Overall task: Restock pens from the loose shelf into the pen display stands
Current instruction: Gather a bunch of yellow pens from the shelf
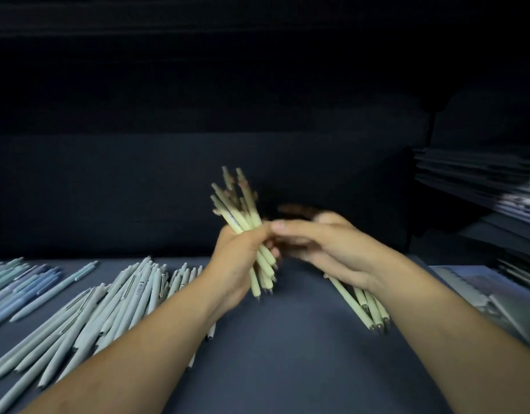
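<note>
My left hand (238,261) grips a bundle of pale yellow-green pens (243,216), held upright over the dark shelf (287,339) with the tips pointing down. My right hand (323,243) reaches across, its fingers stretched out and touching the left hand's fingers at the bundle; it is blurred. Under my right wrist several more yellow-green pens (368,309) lie loose on the shelf.
A wide spread of pale grey-green pens (102,312) lies to the left, and blue pens (24,288) lie at the far left. Stacked dark notebooks (482,174) fill racks at the right, with a booklet (497,294) flat near the right edge.
</note>
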`<control>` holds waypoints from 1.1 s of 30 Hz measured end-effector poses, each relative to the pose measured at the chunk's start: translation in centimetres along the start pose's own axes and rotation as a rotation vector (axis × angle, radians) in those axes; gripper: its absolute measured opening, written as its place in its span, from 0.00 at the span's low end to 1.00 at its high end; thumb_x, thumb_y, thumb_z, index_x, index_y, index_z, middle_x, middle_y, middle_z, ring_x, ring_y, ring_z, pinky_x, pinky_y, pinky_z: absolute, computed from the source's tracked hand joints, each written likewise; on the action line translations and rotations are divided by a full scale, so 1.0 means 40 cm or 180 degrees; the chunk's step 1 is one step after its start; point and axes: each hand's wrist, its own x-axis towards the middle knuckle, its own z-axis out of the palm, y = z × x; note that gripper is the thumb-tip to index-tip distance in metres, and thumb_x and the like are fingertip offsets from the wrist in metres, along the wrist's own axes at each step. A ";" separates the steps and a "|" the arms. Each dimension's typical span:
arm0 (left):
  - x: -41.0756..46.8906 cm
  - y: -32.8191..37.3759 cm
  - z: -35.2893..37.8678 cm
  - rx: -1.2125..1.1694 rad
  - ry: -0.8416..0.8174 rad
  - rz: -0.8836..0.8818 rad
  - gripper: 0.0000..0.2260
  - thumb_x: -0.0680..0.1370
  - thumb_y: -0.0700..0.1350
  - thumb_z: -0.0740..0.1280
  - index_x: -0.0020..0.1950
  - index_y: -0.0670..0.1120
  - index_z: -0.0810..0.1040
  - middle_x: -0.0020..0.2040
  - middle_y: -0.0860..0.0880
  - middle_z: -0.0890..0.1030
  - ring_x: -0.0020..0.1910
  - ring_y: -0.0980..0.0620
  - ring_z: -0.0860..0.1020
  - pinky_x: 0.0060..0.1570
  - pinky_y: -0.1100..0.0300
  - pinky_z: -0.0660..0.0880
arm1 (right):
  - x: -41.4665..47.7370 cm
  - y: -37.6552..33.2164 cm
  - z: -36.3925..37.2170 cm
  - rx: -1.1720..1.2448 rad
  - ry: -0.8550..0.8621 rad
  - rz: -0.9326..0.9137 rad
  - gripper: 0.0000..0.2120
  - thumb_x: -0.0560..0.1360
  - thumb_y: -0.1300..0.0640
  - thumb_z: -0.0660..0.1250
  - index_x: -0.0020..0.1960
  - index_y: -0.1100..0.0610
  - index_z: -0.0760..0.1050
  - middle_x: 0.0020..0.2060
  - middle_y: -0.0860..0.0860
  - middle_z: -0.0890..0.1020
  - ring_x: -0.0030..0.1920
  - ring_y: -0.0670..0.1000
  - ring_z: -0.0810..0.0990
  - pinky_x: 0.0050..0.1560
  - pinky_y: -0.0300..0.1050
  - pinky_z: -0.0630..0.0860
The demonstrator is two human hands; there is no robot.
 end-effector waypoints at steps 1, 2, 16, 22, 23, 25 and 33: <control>-0.010 -0.009 0.010 0.0090 -0.0134 -0.0012 0.04 0.73 0.35 0.73 0.44 0.38 0.80 0.35 0.40 0.76 0.29 0.50 0.74 0.32 0.57 0.73 | 0.000 -0.003 0.003 0.0066 0.0149 -0.0190 0.23 0.75 0.61 0.73 0.66 0.66 0.71 0.51 0.64 0.85 0.60 0.63 0.81 0.64 0.56 0.77; -0.017 -0.018 0.020 0.0184 -0.0285 -0.0042 0.06 0.72 0.36 0.74 0.47 0.37 0.81 0.36 0.39 0.78 0.29 0.51 0.74 0.32 0.57 0.74 | -0.003 -0.007 0.010 0.0005 0.0217 -0.0334 0.23 0.75 0.59 0.73 0.67 0.65 0.71 0.51 0.65 0.85 0.58 0.63 0.82 0.61 0.56 0.79; -0.055 -0.056 0.054 0.0802 -0.1075 0.0136 0.06 0.74 0.33 0.73 0.50 0.38 0.82 0.44 0.40 0.84 0.43 0.46 0.84 0.47 0.53 0.83 | -0.024 -0.011 0.032 -0.0895 0.0452 -0.0634 0.14 0.74 0.70 0.70 0.59 0.63 0.75 0.48 0.65 0.84 0.48 0.58 0.87 0.52 0.52 0.82; -0.046 -0.052 0.055 0.0493 -0.0442 0.0671 0.06 0.70 0.36 0.70 0.45 0.43 0.84 0.34 0.42 0.81 0.32 0.48 0.79 0.34 0.56 0.78 | -0.031 -0.024 0.038 -0.0869 0.0288 -0.0797 0.19 0.71 0.66 0.76 0.61 0.60 0.76 0.48 0.56 0.85 0.44 0.50 0.85 0.35 0.40 0.80; -0.043 -0.048 0.055 0.0388 -0.0434 0.0699 0.07 0.70 0.37 0.70 0.45 0.44 0.84 0.36 0.42 0.83 0.34 0.49 0.80 0.35 0.57 0.79 | -0.033 -0.025 0.039 -0.0887 0.0265 -0.0784 0.19 0.72 0.66 0.75 0.61 0.60 0.76 0.47 0.55 0.85 0.41 0.47 0.85 0.30 0.37 0.77; -0.043 -0.047 0.053 0.0517 -0.0603 0.0709 0.09 0.72 0.32 0.71 0.44 0.45 0.84 0.38 0.43 0.85 0.37 0.50 0.83 0.38 0.60 0.80 | -0.034 -0.022 0.041 -0.0970 0.0256 -0.0710 0.17 0.72 0.66 0.75 0.59 0.62 0.77 0.47 0.54 0.86 0.42 0.47 0.85 0.35 0.37 0.79; -0.038 -0.066 0.042 0.1044 -0.1152 -0.0042 0.08 0.73 0.35 0.74 0.52 0.39 0.83 0.42 0.42 0.86 0.41 0.49 0.84 0.42 0.59 0.80 | -0.020 0.000 0.039 -0.1424 0.0732 -0.0457 0.09 0.70 0.62 0.78 0.46 0.66 0.81 0.43 0.59 0.86 0.46 0.54 0.86 0.52 0.50 0.81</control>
